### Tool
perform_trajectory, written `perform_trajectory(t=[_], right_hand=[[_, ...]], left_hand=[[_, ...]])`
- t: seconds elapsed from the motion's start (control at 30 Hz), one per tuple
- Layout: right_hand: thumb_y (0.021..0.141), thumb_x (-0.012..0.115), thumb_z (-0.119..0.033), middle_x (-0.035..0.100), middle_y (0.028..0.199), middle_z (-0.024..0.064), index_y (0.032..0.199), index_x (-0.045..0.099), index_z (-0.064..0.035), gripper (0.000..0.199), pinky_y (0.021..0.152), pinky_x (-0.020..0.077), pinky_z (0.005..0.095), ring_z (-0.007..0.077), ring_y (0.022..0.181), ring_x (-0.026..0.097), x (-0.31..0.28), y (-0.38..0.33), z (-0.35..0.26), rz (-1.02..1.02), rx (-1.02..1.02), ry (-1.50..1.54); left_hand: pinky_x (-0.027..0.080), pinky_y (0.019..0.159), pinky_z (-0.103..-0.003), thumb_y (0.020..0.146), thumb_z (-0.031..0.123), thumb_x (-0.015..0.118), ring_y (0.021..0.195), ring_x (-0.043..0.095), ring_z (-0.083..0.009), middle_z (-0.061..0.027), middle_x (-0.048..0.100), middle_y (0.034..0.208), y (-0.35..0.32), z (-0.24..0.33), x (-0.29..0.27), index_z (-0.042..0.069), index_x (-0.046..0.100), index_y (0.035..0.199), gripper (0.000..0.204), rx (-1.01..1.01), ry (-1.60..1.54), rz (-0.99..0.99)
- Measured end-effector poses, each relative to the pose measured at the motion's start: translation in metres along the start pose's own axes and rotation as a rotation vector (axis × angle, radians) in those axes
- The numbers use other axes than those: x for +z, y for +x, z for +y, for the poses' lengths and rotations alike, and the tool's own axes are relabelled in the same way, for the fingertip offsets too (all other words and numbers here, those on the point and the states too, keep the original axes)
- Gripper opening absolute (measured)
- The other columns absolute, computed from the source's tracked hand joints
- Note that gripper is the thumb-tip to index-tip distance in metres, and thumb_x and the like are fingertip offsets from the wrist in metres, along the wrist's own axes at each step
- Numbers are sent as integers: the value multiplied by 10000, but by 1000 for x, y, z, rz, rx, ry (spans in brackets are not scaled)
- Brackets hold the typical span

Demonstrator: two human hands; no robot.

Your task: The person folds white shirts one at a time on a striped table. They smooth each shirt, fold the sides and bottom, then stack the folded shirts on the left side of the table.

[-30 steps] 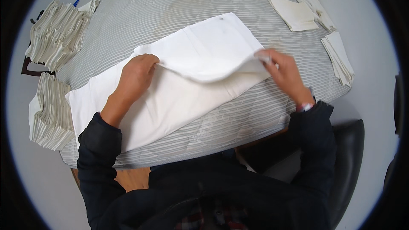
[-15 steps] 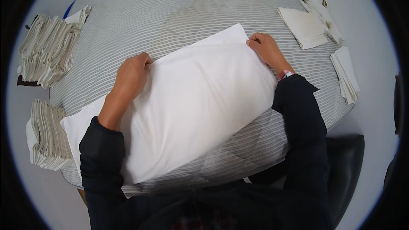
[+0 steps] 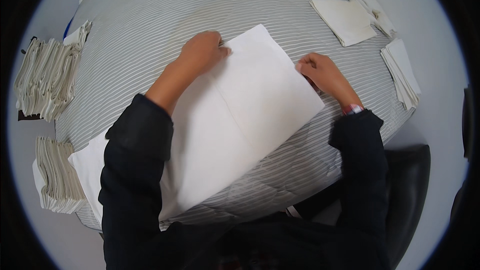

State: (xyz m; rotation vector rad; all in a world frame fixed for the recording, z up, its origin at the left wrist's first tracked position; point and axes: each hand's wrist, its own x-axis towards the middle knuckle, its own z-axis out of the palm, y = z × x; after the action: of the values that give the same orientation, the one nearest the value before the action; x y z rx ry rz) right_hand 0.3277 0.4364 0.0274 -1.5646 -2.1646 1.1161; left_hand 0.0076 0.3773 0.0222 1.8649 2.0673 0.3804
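A white cloth [image 3: 250, 100], folded with a faint crease along it, lies slanted across the striped table top in front of me. My left hand [image 3: 202, 52] is at its far edge, fingers curled down with the tips on the fabric. At the cloth's right edge, my right hand [image 3: 322, 72] pinches the border between thumb and fingers. The far corner of the cloth stands out between both hands. Part of the cloth's left end is hidden under my left forearm.
Two stacks of folded off-white cloths, an upper stack [image 3: 46, 77] and a lower stack [image 3: 57, 175], sit along the left edge. Folded cloths [image 3: 345, 20] and a small pile [image 3: 400, 75] lie at the right. A black chair [image 3: 407, 195] stands at the lower right.
My left hand has slid right along the cloth's far edge. My right hand has moved slightly down and right. The cloth's right end now lies flatter, with a sharper corner.
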Motion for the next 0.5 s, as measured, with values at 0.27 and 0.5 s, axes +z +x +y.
perform_trajectory(t=[0.27, 0.5], right_hand=[[991, 720, -312, 654, 693, 50, 880, 688, 13, 345, 516, 461, 298, 126, 552, 576, -28, -71, 26, -219, 153, -27], [990, 722, -250, 669, 671, 36, 819, 663, -28, 286, 519, 464, 260, 110, 548, 590, -32, -76, 30, -280, 182, 157]], left_hand=[[521, 744, -389, 963, 260, 744, 796, 677, -252, -141, 741, 885, 47, 14, 24, -13, 740, 1037, 282, -12, -143, -18], [501, 738, -367, 971, 177, 732, 762, 613, -198, -95, 706, 864, 39, 27, 26, -16, 720, 1013, 198, -41, -317, 78]])
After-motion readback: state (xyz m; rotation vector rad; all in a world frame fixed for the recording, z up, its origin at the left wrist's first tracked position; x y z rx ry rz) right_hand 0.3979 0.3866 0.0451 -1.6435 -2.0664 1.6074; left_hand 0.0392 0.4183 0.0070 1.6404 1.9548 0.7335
